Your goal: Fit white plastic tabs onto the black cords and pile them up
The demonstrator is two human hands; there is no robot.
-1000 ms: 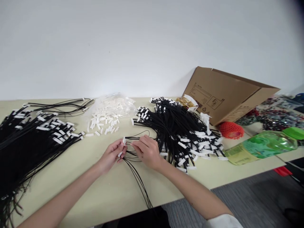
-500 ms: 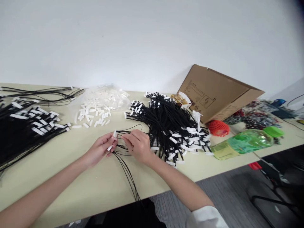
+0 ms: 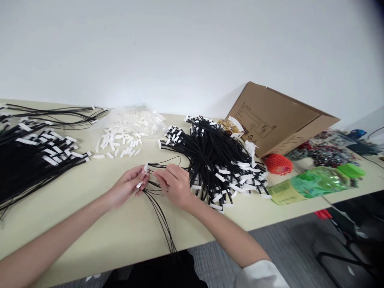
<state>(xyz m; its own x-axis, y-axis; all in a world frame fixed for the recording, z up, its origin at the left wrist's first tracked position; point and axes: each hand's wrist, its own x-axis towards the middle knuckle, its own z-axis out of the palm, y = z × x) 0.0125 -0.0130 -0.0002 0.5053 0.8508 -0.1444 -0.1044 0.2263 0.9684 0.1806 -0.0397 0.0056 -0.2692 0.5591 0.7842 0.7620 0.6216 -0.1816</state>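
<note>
My left hand (image 3: 132, 182) is closed on a white connector (image 3: 146, 168) between thumb and fingers; a second small white piece (image 3: 139, 185) shows under the thumb. Thin black wires (image 3: 159, 214) run from there to the right and droop over the table's front edge. Just right of the connector, my right hand (image 3: 175, 182) pinches a black wire with thumb and forefinger, its end close to the connector. Whether that wire sits inside the connector is too small to tell. Close beyond the right hand lies a big heap of black cables (image 3: 213, 152) with white ends.
Loose white connectors (image 3: 123, 142) spill from a clear plastic bag (image 3: 141, 118). More black cables (image 3: 24, 160) are at left. To the right stand a cardboard box (image 3: 276, 116), a red foam net (image 3: 279, 164) and a green bottle (image 3: 318, 182) lying on its side on the table (image 3: 99, 240).
The view has shifted slightly. Both hands keep nearly the same place and grip at the connector.
</note>
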